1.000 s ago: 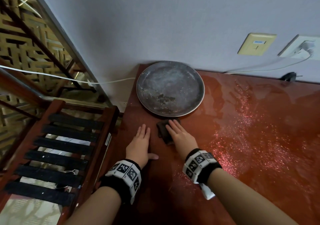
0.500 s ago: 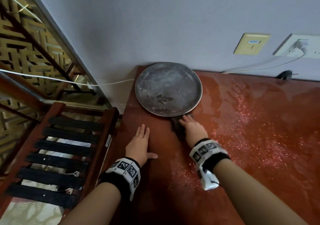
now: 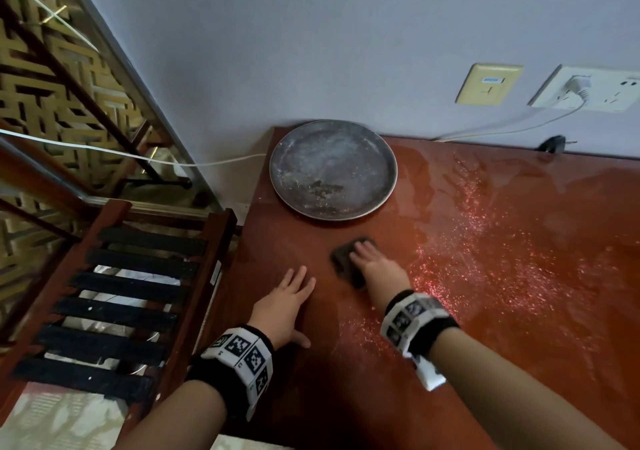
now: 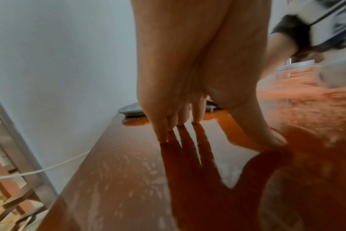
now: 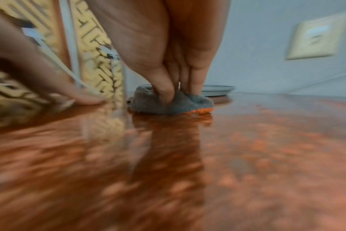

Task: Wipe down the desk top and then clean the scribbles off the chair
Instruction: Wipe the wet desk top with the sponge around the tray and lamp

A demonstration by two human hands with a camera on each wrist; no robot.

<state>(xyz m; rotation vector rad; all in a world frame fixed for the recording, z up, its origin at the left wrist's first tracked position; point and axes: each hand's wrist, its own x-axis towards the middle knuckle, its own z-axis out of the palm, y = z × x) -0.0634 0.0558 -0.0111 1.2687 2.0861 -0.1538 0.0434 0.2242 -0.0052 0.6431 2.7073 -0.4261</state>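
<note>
Right hand pinches the bunched grey cloth down on the glossy red bench, near the round metal tray. Left hand lies flat, fingers spread.

No text is legible; the blue label on the yellow wall plate is too small.
</note>
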